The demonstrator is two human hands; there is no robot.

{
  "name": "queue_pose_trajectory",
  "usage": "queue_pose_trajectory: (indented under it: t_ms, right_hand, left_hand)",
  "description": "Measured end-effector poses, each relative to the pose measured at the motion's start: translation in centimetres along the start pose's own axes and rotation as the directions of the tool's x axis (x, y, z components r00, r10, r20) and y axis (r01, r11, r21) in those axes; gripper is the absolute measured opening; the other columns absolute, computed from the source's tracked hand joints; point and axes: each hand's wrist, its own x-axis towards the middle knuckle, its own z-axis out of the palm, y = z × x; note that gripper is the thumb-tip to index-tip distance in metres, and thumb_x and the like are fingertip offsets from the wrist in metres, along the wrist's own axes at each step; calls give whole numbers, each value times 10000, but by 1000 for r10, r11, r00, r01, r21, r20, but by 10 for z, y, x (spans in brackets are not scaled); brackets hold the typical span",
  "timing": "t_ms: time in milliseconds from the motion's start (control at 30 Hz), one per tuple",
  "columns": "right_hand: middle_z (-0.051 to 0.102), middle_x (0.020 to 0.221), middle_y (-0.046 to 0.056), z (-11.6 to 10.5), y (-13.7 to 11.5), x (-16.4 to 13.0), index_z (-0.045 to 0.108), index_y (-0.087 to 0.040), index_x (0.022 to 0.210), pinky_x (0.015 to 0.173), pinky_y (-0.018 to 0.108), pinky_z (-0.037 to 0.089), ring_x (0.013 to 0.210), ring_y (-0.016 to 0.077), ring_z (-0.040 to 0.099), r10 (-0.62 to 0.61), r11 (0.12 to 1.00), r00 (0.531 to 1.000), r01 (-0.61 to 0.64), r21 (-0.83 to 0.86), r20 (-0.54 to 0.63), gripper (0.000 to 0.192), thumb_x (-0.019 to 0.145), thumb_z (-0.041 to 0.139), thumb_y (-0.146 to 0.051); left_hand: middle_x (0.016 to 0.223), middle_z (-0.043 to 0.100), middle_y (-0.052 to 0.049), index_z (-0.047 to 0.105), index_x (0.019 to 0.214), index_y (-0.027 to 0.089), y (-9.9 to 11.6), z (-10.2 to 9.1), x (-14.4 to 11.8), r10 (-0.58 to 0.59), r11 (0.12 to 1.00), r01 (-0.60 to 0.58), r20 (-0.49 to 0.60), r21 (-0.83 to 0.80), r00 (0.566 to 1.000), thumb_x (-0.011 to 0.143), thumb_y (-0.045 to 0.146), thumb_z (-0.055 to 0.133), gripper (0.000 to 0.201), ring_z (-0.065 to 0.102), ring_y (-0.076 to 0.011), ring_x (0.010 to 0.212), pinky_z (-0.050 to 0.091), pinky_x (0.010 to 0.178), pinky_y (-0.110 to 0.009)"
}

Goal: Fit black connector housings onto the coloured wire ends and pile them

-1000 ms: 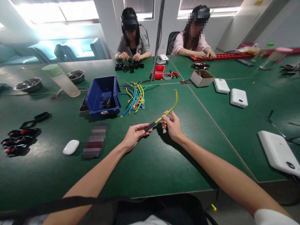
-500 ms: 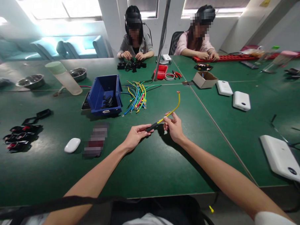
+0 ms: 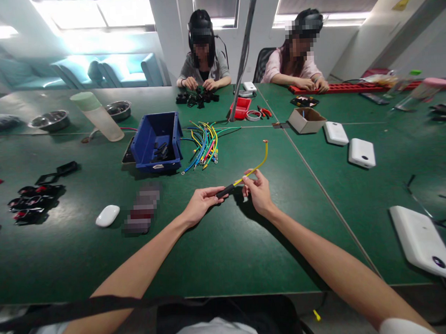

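Between my two hands, above the green table, runs a yellow wire (image 3: 261, 162) with a metal terminal at its far, upward-curving end. Its near end goes into a black sleeve (image 3: 225, 190). My left hand (image 3: 203, 205) is closed on that sleeve, thumb and fingers along it. My right hand (image 3: 258, 191) pinches the yellow wire just past the sleeve. Farther off lies a loose bunch of coloured wires (image 3: 206, 145), yellow, blue, green and red, several with ring terminals. Left of the bunch stands a blue bin (image 3: 158, 165) with small black parts inside.
A white earbud-like case (image 3: 107, 216) and a pixelated flat object (image 3: 143, 208) lie left. Black parts (image 3: 37, 200) sit farther left. White power banks (image 3: 424, 242) lie right. A red box (image 3: 241, 107), pliers (image 3: 265, 112) and a cardboard box (image 3: 305, 120) stand back; two people sit opposite.
The camera view has shifted slightly. Both hands keep their hold on the sleeve and the yellow wire, with hardly any movement.
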Motion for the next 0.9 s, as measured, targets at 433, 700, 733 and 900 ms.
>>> queue_pose_trajectory:
  t_ms: [433, 700, 733, 900]
  right_hand:
    - [622, 613, -54, 1, -2, 1, 487, -222, 975, 369, 185, 363, 367, 73, 479, 16, 1000, 1000, -16, -24, 9, 356, 781, 677, -453]
    - [602, 578, -65, 1, -1, 0, 492, -220, 976, 377, 191, 359, 367, 81, 483, 8, 1000, 1000, -7, -27, 21, 334, 795, 672, -435]
    - [605, 581, -63, 1, -2, 0, 492, -220, 977, 377, 193, 358, 368, 83, 485, 9, 1000, 1000, -8, -30, 18, 337, 793, 674, -436]
    - [624, 597, -54, 2, -3, 1, 497, -220, 984, 382, 198, 358, 373, 86, 487, 12, 999, 1000, -11, -39, 21, 333, 799, 672, -436]
  left_hand:
    - [1106, 720, -123, 714, 1117, 136, -3, -2, 2, -24, 1000, 24, -15, -3, 1000, 703, 225, 786, 430, 676, -200, 1009, 470, 977, -340]
    - [1079, 726, -122, 706, 1131, 126, -2, -1, 1, -37, 998, 39, -45, 42, 998, 719, 232, 777, 431, 688, -180, 928, 492, 937, -335]
    - [1080, 726, -120, 709, 1125, 129, -2, -1, 1, -34, 999, 36, -47, 41, 998, 718, 232, 777, 425, 688, -180, 927, 494, 937, -337]
    - [1074, 729, -115, 719, 1098, 133, 1, 2, -1, -32, 998, 35, -55, 49, 998, 721, 224, 765, 390, 691, -181, 918, 502, 926, -338]
